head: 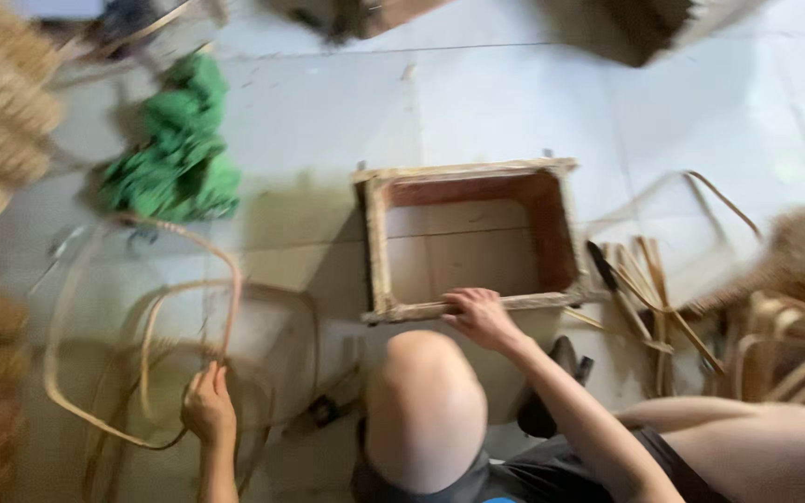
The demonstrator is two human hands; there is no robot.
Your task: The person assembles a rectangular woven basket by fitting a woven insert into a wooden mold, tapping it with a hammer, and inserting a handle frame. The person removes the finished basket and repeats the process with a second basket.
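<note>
From my remote view, the right hand [479, 317] curls its fingers over the near rim of the open wooden frame [470, 239] on the floor, steadying it, while left of the frame the left hand [208, 407] pinches a looped cane strip [142, 307], keeping it ready.

You have 1 view only, from the camera on your head, tilted steeply down at the floor [514, 102] in front of you. It sits close: your bare knee [426, 410] fills the near edge, the wooden frame [468, 172] lies mid-picture, and the far tiles blur toward the top.
</note>
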